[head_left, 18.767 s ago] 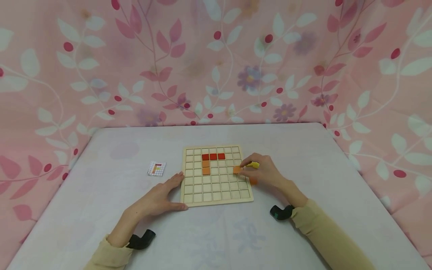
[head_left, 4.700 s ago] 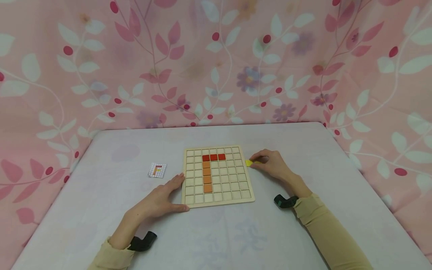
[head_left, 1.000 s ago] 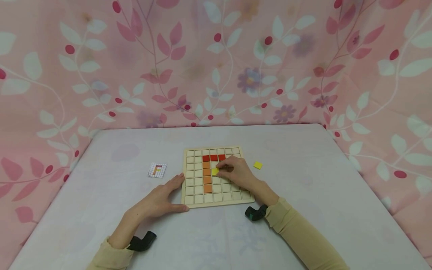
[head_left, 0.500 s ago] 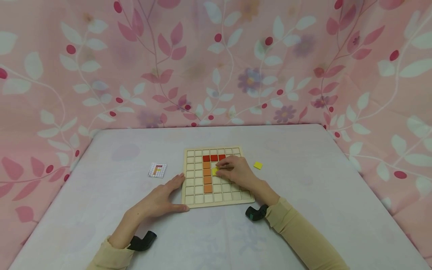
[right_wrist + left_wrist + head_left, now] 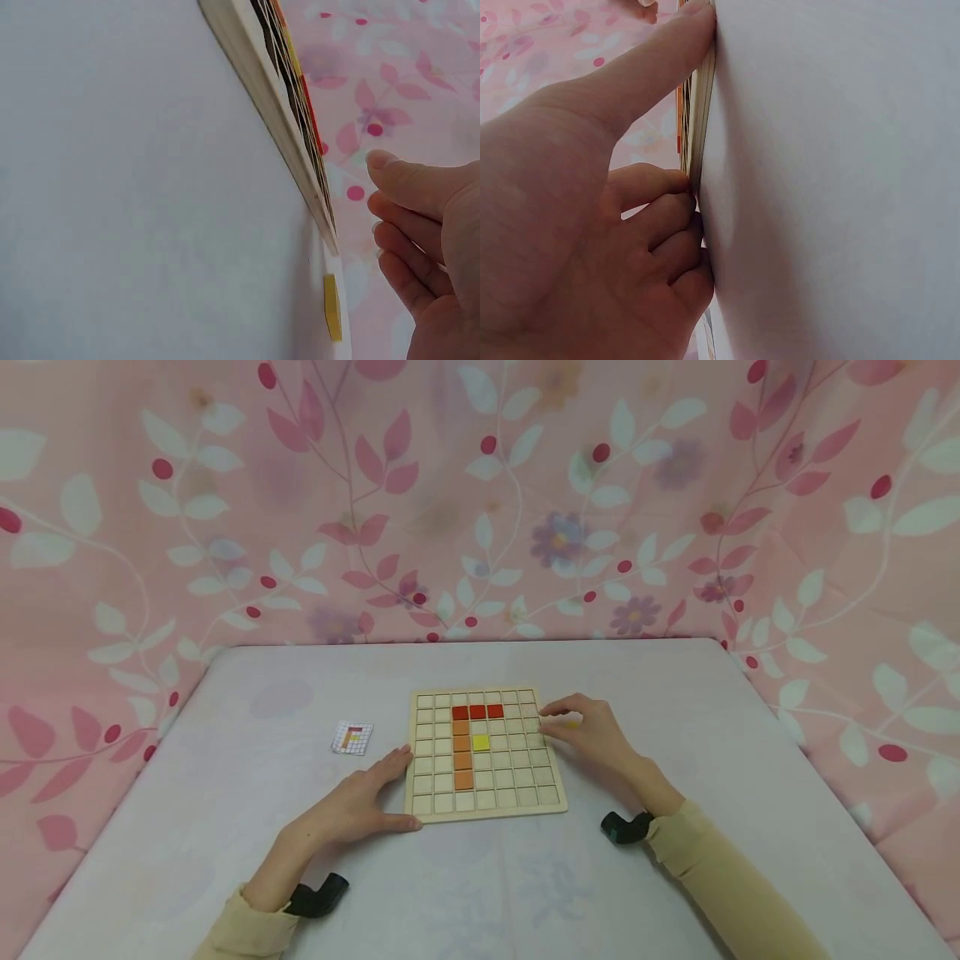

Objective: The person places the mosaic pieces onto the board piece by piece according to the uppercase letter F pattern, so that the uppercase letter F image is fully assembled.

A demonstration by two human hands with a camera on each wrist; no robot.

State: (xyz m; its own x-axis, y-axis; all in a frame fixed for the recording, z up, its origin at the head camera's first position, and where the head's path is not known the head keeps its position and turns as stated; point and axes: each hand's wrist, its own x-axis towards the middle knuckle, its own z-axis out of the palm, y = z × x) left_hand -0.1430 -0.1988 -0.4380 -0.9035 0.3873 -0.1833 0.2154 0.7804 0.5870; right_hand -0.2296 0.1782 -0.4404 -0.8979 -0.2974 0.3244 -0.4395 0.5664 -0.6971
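Note:
A wooden grid board (image 5: 521,777) lies mid-table, holding a top row of red tiles (image 5: 477,712), a column of orange tiles (image 5: 462,744) and a yellow tile (image 5: 481,742) beside that column. My left hand (image 5: 352,802) rests at the board's near left corner, thumb on the front edge and fingers along the left side. Just off the board's right edge is my right hand (image 5: 596,735), thumb and fingertips apart with nothing between them. A second yellow tile (image 5: 332,307) lies on the table close by; in the head view the hand partly covers it.
Left of the board lies a small printed grid card (image 5: 352,737) with a coloured pattern. White cloth covers the table (image 5: 510,893), and a pink floral curtain (image 5: 480,502) hangs behind it. Black wrist devices (image 5: 626,827) sit at both cuffs.
Earlier, more orange tiles came onto the column. My right hand then set a yellow tile beside it, let go and moved right, off the board. The left hand has stayed put.

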